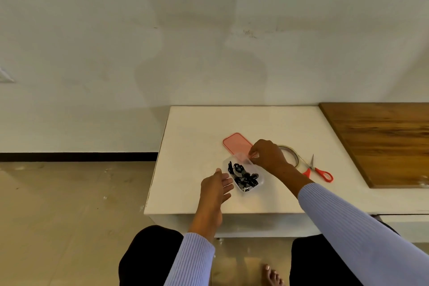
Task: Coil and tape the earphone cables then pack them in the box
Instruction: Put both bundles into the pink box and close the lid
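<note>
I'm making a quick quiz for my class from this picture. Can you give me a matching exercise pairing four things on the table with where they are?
Things:
1. pink lid
2. scissors
3. earphone cables
4. tape roll

Places:
A. inside the clear box
B. partly hidden behind the right hand
C. flat, beyond the box
D. nearest the wooden board

Pairs: 1-C, 2-D, 3-A, 4-B

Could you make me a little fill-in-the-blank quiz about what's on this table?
1. The black earphones lie inside the clear ____.
2. The pink lid lies on the table, ____ the box.
3. The scissors have ____ handles.
4. The right hand partly hides the roll of ____.

Missing words: box; off; red; tape
</note>
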